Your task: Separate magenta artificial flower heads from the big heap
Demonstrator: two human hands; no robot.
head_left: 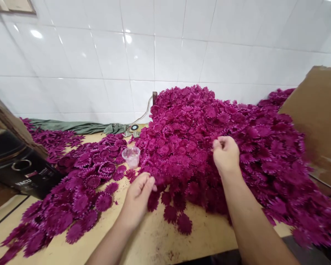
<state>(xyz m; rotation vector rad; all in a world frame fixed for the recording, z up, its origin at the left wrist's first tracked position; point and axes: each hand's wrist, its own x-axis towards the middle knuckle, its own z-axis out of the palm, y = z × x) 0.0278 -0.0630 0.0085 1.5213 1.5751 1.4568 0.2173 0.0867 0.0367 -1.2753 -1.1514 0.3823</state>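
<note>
My left hand (139, 193) is closed in a pinch at the near left edge of a large heap of magenta artificial flower heads (182, 136). Magenta petals lie right behind its fingertips, and whether it grips any of them cannot be made out. Over the middle of the heap, my right hand (227, 154) has its fingers curled and thumb pressed in; anything between them is hidden. Just beyond my left hand stands a small clear plastic cup (131, 157) with whitish contents. A few loose flower heads (184, 223) lie on the wooden tabletop (206, 235) between my forearms.
Another pile of flattened magenta flower heads (79, 202) spreads across the left side. A black cylindrical container (22, 165) stands beyond it. Green cloth (71, 126) lies along the white tiled wall (168, 55). A cardboard sheet (317, 117) rises at the right.
</note>
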